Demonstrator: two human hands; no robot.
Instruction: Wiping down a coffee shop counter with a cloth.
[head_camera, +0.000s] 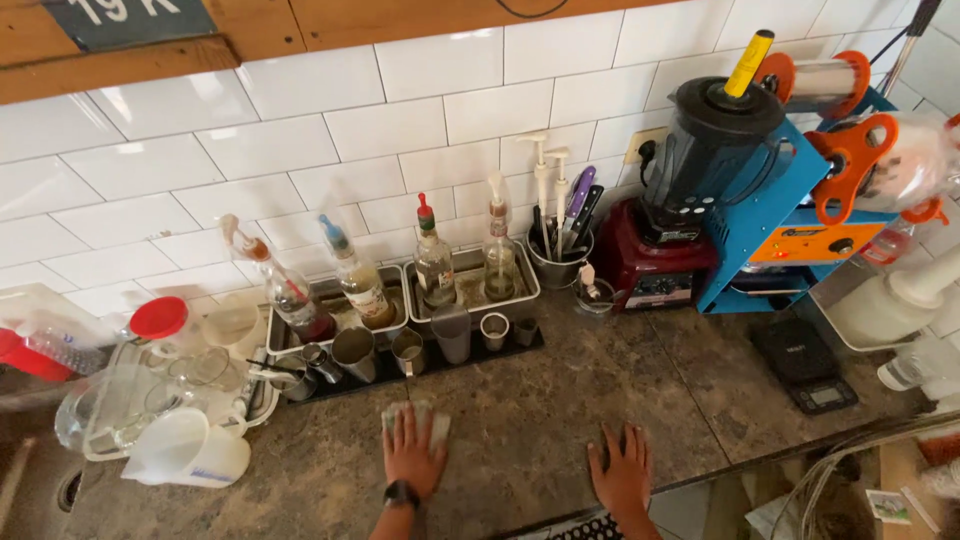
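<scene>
Head view: the left hand (413, 452) is pressed flat, fingers spread, on a pale cloth (415, 420) lying on the counter (520, 420). The right hand (622, 470) is laid flat beside it, fingers splayed, nothing gripped. Steel cups (405, 350) are lined up just beyond, bottles (434, 262) behind.

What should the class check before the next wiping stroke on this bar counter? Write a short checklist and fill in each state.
1. Left hand flat on the pale folded cloth: ok.
2. Right hand empty, resting on the brown stone-pattern countertop: ok.
3. Small metal cups on the black mat stand apart from the cloth: ok.
4. Syrup bottles upright in their steel trays: ok.
5. White plastic jug lies to the left, away from the cloth: ok.
6. Cloth damp enough: cannot tell.
</scene>
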